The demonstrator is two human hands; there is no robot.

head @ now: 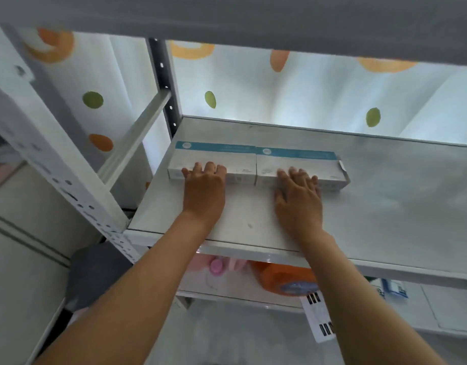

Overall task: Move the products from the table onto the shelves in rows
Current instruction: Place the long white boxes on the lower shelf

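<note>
Resting on the grey shelf (385, 185), both hands press two boxes (216, 156) with straight fingers.

Box (293, 160) print blurred; orange container (282, 279) half hidden.

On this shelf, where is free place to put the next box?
Bare shelf lies right of the right box, out to the frame edge, and behind both boxes to the back rim. In front of the left box the left hand and right hand crowd it.
</note>
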